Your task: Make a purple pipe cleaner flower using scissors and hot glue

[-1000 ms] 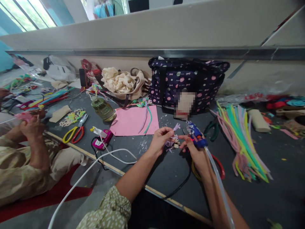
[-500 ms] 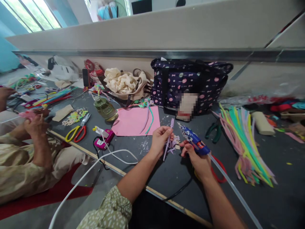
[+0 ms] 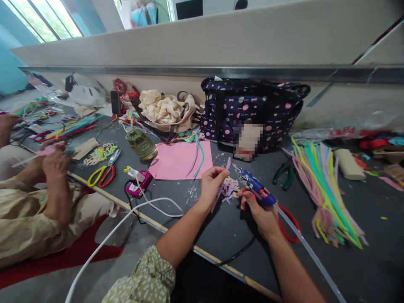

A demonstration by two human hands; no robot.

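One blue glue gun point(image 3: 254, 184), one bottle point(image 3: 140, 145), one pink sheet point(image 3: 176, 162)

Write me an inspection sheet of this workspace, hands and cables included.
Surface: dark grey tabletop, pale specks scattered.
Job's things: blue glue gun with long translucent rod; thin lilac strip; lilac cuttings.
Clutter: pink rectangular paper, green-tinted transparent bottle, yellow-and-red-handled metal scissors.
Hands: left hand pinches the strip; right hand holds the gun.
Cables: white cable crosses the tabletop's front edge; black cable lies nearby.
Surroundings: navy patterned bag behind; co-worker's hands at left.

The glue gun point(image 3: 257, 188) is before the bag point(image 3: 241, 107) (pliers point(image 3: 288, 180) at right).
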